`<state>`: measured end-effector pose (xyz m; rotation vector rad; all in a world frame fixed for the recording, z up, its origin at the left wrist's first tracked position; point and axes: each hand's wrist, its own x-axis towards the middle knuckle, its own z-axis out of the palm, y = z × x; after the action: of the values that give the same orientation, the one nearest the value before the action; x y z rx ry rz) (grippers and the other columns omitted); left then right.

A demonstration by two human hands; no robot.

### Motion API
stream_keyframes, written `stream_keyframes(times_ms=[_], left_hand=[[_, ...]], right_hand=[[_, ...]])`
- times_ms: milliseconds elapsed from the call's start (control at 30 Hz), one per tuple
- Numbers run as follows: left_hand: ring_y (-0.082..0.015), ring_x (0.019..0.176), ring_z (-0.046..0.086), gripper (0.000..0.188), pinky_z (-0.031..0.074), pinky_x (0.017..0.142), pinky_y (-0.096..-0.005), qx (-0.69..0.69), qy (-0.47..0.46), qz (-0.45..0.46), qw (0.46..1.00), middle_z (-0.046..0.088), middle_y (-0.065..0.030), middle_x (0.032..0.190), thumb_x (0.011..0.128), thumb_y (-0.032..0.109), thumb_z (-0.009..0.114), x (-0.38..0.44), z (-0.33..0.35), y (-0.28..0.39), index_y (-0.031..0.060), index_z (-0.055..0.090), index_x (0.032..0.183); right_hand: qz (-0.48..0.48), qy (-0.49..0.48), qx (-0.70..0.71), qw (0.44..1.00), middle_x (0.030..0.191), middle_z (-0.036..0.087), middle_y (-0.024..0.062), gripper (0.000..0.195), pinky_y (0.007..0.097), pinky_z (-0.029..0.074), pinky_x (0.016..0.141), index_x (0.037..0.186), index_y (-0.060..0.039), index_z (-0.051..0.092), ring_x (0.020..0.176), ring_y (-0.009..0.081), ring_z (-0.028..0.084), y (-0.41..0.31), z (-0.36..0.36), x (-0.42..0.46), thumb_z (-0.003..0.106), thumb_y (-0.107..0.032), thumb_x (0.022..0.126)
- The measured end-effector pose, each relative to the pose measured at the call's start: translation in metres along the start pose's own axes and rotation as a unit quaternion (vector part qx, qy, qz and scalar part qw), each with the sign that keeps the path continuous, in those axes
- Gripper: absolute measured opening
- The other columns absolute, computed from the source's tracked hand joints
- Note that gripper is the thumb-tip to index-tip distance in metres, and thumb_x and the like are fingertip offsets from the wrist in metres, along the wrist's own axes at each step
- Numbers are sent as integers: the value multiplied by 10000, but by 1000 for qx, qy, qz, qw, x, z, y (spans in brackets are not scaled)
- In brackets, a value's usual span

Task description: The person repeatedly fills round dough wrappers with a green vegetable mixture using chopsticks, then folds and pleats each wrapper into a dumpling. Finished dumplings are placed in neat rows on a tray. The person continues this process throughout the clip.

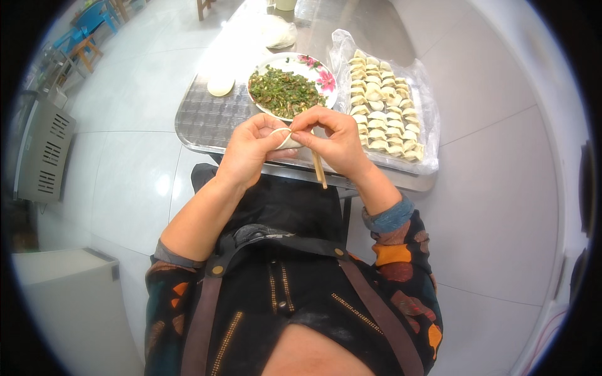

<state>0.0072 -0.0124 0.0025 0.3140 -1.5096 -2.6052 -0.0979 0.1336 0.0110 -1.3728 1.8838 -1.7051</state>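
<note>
Between both hands, near the table's front edge, is a folded dumpling wrapper point(288, 140). My left hand point(254, 143) cups it from the left, thumb on its rim. My right hand point(331, 136) pinches its upper edge between thumb and forefinger. A pair of wooden chopsticks point(320, 170) slants down below my right hand; their upper ends are hidden. Just beyond the hands, a floral plate point(312, 70) holds chopped green filling point(282, 91). Round wrappers point(221, 87) lie left of the plate. To its right, rows of folded dumplings point(378, 105) cover a plastic-lined tray point(429, 141).
The metal table point(202, 113) carries a plastic-wrapped pale lump point(280, 34) and a light green container point(285, 4) at its far side. Blue chairs point(91, 19) and a wooden stool point(87, 51) stand at the far left. A grey slotted appliance point(47, 150) is nearer.
</note>
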Motion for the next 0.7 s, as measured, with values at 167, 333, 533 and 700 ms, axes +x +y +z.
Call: stream_keyframes(times_ms=[167,333,533,700], left_hand=[[-90,730,559,49,451,682,-219,86,50,92,991,608,-53,825,799,36,633,1,-3,-3,-2,604,808],[-58,731,517,62,415,661,-195,138,66,129,980,597,-29,799,788,54,657,0,1,-2,-2,634,797],[-63,749,528,73,422,692,-207,145,32,142,979,609,-33,836,795,63,656,0,-1,-2,-3,637,818],[-79,805,547,82,424,759,-226,23,5,97,995,618,-33,856,802,58,646,-1,-8,0,10,633,866]], right_hand=[[-6,20,21,1000,876,576,43,189,230,467,752,933,19,572,825,105,563,2,7,-2,638,51,759],[8,50,33,998,872,553,31,226,226,476,766,964,10,545,840,91,549,4,9,-1,625,71,761],[42,60,94,993,885,558,40,205,209,476,745,961,8,542,811,86,552,5,9,3,605,74,777],[21,22,109,994,1195,475,112,432,281,429,864,1151,2,504,1033,160,496,-7,3,3,670,-90,763]])
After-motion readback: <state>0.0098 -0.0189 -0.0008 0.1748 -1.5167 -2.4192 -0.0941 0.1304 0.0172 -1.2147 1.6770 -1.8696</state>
